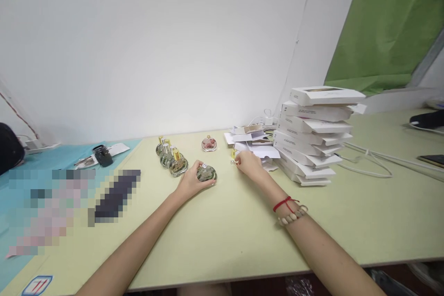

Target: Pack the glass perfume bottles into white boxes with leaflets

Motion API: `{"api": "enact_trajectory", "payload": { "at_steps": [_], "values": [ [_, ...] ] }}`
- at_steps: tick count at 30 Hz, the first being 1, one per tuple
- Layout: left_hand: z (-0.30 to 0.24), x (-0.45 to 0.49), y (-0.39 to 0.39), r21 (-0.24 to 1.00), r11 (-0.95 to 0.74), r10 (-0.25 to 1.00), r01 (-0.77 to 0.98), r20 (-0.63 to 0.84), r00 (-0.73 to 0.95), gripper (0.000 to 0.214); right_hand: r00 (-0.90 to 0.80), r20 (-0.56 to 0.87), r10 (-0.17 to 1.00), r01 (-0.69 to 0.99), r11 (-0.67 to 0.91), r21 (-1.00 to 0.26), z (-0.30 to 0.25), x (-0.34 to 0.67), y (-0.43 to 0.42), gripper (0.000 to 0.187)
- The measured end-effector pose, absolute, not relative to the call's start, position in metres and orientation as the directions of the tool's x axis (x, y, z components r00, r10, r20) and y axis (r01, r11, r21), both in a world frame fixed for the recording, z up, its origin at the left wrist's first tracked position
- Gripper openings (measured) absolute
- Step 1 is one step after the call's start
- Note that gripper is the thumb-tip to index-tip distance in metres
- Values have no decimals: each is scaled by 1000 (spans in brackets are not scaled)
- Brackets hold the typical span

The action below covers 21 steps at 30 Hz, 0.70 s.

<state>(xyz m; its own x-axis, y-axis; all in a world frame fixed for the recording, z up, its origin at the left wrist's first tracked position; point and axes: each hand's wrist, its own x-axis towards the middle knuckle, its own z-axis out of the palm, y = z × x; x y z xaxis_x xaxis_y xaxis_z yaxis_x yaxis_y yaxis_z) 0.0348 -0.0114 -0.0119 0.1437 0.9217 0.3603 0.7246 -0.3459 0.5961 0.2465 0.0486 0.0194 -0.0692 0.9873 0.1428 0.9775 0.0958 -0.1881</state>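
My left hand (192, 180) is wrapped round a flat, round glass perfume bottle (207, 174) with dark green contents, standing on the table. The neck of this bottle shows a silvery top without a tall cap. To the right, my right hand (249, 164) has its fingers pinched at a small gold-and-clear piece (233, 153) that resembles a bottle cap; the fingertips are partly hidden. Left of my left hand stands a row of similar bottles (178, 165) with gold or silver tops. A bottle with reddish contents (209, 144) stands farther back.
A tall, uneven stack of white boxes (312, 136) rises at the right. Opened white cartons (255, 138) lie behind my right hand. White cables (367, 166) cross the table farther right. A dark jar (102, 155) sits on the blue sheet (45, 157) at left.
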Motion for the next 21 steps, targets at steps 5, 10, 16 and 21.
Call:
{"api": "enact_trajectory", "payload": {
  "at_steps": [5,10,16,21],
  "values": [
    [-16,41,-3,616,-271,927,740,375,27,55,-68,236,969,975,115,-191,19,242,49,33],
    [-26,54,34,609,-315,875,728,484,-26,68,-72,340,938,956,162,-244,24,239,46,31],
    [-27,65,83,632,-316,784,708,594,-180,66,-38,341,939,917,168,-361,27,244,49,31],
    [-27,55,111,748,-165,875,643,411,-254,45,-33,355,934,886,192,-423,29,247,49,34]
  ]
}}
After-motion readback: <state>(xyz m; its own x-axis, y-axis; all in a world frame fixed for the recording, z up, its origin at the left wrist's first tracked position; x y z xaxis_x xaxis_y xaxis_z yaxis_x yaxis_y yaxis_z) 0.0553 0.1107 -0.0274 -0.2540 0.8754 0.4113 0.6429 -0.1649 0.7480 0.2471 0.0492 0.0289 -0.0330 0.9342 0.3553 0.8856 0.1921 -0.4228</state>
